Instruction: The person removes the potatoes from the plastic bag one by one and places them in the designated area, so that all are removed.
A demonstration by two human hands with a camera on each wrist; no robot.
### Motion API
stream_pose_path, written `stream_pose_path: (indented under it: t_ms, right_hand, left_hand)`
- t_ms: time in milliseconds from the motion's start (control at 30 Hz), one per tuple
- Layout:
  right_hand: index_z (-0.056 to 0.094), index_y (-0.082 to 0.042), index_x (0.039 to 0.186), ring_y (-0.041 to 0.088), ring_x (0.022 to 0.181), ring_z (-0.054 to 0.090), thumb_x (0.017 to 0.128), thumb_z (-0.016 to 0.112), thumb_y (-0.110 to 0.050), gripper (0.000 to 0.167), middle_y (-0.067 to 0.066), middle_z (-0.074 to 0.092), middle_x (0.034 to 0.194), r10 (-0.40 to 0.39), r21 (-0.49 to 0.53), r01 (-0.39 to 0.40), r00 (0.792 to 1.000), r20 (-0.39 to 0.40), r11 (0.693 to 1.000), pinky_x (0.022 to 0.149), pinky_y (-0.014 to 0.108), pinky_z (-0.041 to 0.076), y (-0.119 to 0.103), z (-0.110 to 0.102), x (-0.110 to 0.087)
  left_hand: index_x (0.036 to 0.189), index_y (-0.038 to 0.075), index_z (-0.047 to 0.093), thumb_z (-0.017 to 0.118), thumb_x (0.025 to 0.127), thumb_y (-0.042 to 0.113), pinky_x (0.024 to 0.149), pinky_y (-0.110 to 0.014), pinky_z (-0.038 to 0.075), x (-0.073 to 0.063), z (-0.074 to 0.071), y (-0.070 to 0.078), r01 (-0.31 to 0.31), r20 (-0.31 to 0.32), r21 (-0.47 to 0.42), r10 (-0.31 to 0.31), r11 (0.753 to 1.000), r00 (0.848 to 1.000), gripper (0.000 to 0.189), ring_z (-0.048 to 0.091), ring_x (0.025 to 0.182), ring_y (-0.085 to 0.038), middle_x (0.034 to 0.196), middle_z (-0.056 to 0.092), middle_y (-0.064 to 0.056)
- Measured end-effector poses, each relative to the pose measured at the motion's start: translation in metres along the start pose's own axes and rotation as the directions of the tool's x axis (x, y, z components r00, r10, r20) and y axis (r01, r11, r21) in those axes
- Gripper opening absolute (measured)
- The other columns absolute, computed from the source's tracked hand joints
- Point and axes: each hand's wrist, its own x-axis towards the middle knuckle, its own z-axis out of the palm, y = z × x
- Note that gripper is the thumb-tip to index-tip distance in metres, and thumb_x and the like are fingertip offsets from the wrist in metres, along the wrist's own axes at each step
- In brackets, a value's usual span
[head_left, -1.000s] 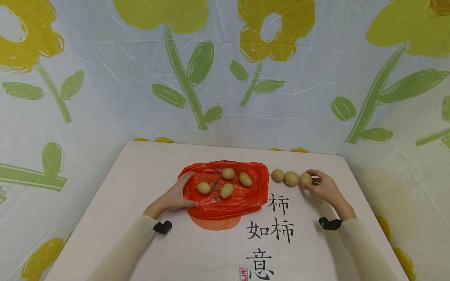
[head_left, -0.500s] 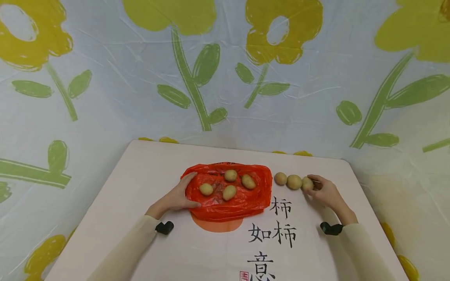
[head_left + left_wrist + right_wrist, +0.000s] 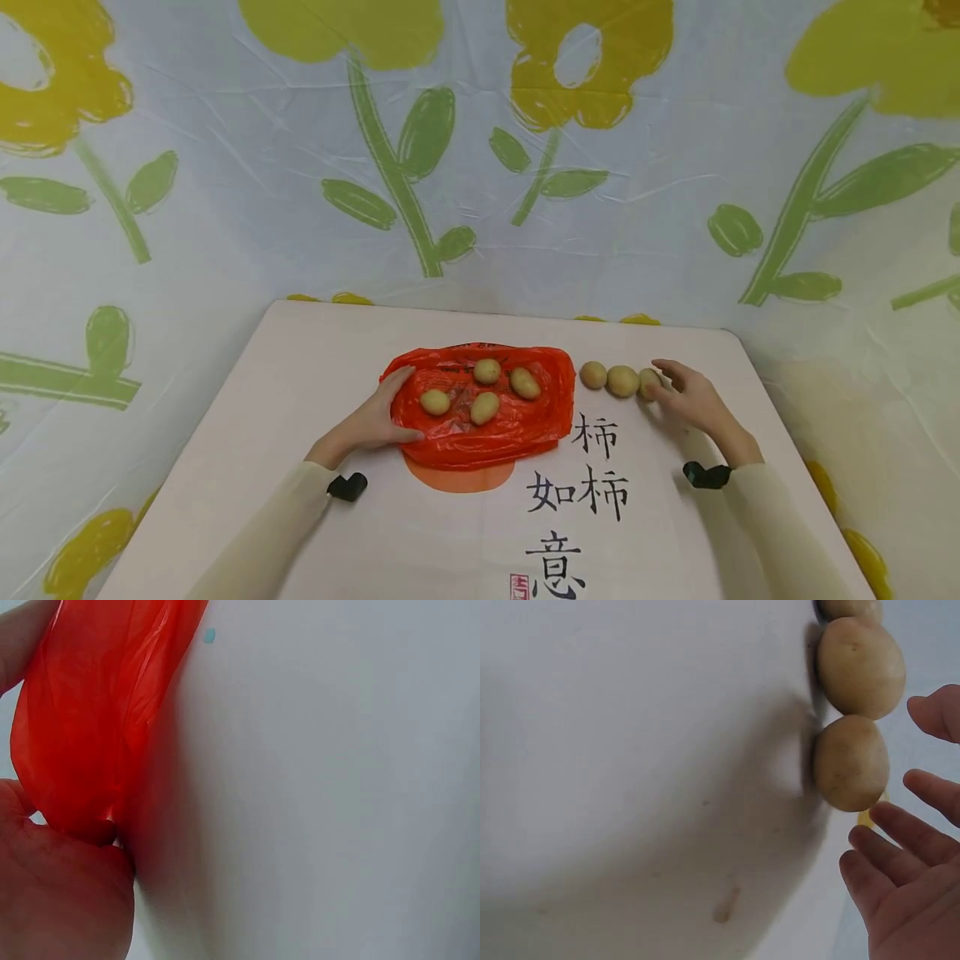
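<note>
A red plastic bag lies spread on the table with its edges folded up, and several potatoes sit on it, one of them a front potato. My left hand holds the bag's left end, thumb in front and fingers behind. The left wrist view shows the red film between thumb and fingers. To the right of the bag, three potatoes stand in a row: a left one, a middle one and an end one. My right hand is beside the end potato, fingers spread and nothing in its grasp.
The pale table carries black brush characters and a printed orange shape partly under the bag. Behind it and at both sides hangs a flower-patterned cloth.
The fingers of my right hand have loosened from the end potato, which stays in the row. My left hand keeps its hold on the bag. The head view shifted slightly and came back.
</note>
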Motion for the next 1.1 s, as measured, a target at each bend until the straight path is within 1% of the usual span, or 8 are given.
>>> stream_pose_path:
  t_ms: [200, 300, 433, 533, 700, 833, 967, 1100]
  right_hand:
    - [0.047, 0.007, 0.147, 0.056, 0.136, 0.045, 0.102, 0.063, -0.029, 0.06, 0.036, 0.045, 0.15, -0.04, -0.003, 0.04, 0.999, -0.004, 0.999, 0.111, 0.065, 0.041, -0.02, -0.007, 0.014]
    - [0.048, 0.005, 0.147, 0.055, 0.137, 0.045, 0.102, 0.064, -0.028, 0.058, 0.033, 0.046, 0.151, -0.051, 0.002, 0.051, 0.998, -0.026, 0.999, 0.111, 0.065, 0.041, -0.03, -0.009, 0.018]
    - [0.051, 0.003, 0.146, 0.052, 0.136, 0.047, 0.101, 0.065, -0.026, 0.056, 0.031, 0.049, 0.149, -0.091, 0.018, 0.092, 0.994, -0.057, 0.996, 0.111, 0.064, 0.042, -0.044, -0.008, 0.024]
    - [0.052, 0.003, 0.145, 0.05, 0.136, 0.049, 0.1, 0.067, -0.026, 0.055, 0.028, 0.051, 0.148, -0.124, 0.024, 0.126, 0.991, -0.058, 0.992, 0.111, 0.063, 0.043, -0.056, -0.005, 0.031]
    - [0.052, 0.001, 0.146, 0.046, 0.136, 0.051, 0.098, 0.071, -0.025, 0.058, 0.025, 0.053, 0.148, -0.159, 0.03, 0.159, 0.987, -0.006, 0.987, 0.111, 0.061, 0.044, -0.079, 0.001, 0.044]
    - [0.052, 0.0, 0.147, 0.044, 0.136, 0.051, 0.095, 0.075, -0.021, 0.06, 0.024, 0.053, 0.149, -0.196, 0.042, 0.195, 0.98, 0.025, 0.98, 0.11, 0.061, 0.045, -0.1, 0.005, 0.051]
    - [0.052, -0.004, 0.148, 0.041, 0.138, 0.05, 0.095, 0.074, -0.02, 0.06, 0.019, 0.052, 0.151, -0.216, 0.069, 0.211, 0.974, 0.069, 0.975, 0.112, 0.059, 0.045, -0.123, 0.009, 0.059]
    - [0.05, -0.006, 0.149, 0.04, 0.138, 0.049, 0.095, 0.072, -0.023, 0.06, 0.018, 0.051, 0.152, -0.252, 0.07, 0.245, 0.96, 0.123, 0.967, 0.112, 0.059, 0.045, -0.144, 0.018, 0.069]
  left_hand:
    - [0.166, 0.016, 0.014, 0.088, 0.078, 0.04, 0.121, -0.066, 0.028, 0.0, 0.0, 0.0, 0.03, -0.021, -0.014, -0.03, 0.999, 0.999, 0.117, 0.02, 0.156, -0.037, 0.171, 0.015, -0.008]
    - [0.166, 0.015, 0.015, 0.087, 0.079, 0.04, 0.121, -0.066, 0.028, 0.002, 0.001, 0.001, 0.026, -0.023, -0.01, -0.026, 1.0, 0.999, 0.116, 0.02, 0.156, -0.037, 0.171, 0.016, -0.009]
    - [0.165, 0.015, 0.016, 0.087, 0.079, 0.04, 0.121, -0.066, 0.028, 0.003, 0.002, 0.002, 0.021, -0.023, -0.007, -0.021, 1.0, 1.0, 0.115, 0.021, 0.156, -0.037, 0.171, 0.017, -0.009]
    - [0.165, 0.015, 0.016, 0.087, 0.079, 0.039, 0.121, -0.066, 0.028, 0.003, 0.003, 0.002, 0.018, -0.02, -0.014, -0.018, 1.0, 1.0, 0.115, 0.021, 0.156, -0.037, 0.171, 0.017, -0.009]
    - [0.166, 0.014, 0.016, 0.087, 0.079, 0.041, 0.12, -0.067, 0.029, 0.002, 0.003, 0.001, 0.006, -0.008, 0.003, -0.006, 1.0, 1.0, 0.115, 0.019, 0.157, -0.039, 0.172, 0.014, -0.011]
    - [0.166, 0.013, 0.014, 0.086, 0.08, 0.043, 0.118, -0.069, 0.029, 0.001, 0.004, 0.001, 0.0, 0.006, 0.01, 0.0, 1.0, 1.0, 0.116, 0.016, 0.157, -0.042, 0.173, 0.009, -0.013]
    - [0.166, 0.014, 0.015, 0.086, 0.08, 0.045, 0.118, -0.069, 0.029, 0.001, 0.002, 0.002, 0.005, 0.007, 0.026, -0.006, 1.0, 1.0, 0.116, 0.015, 0.157, -0.043, 0.173, 0.008, -0.013]
    - [0.166, 0.013, 0.015, 0.087, 0.079, 0.045, 0.118, -0.069, 0.03, 0.001, 0.002, 0.003, 0.009, 0.011, 0.029, -0.01, 1.0, 1.0, 0.117, 0.015, 0.157, -0.043, 0.173, 0.007, -0.013]
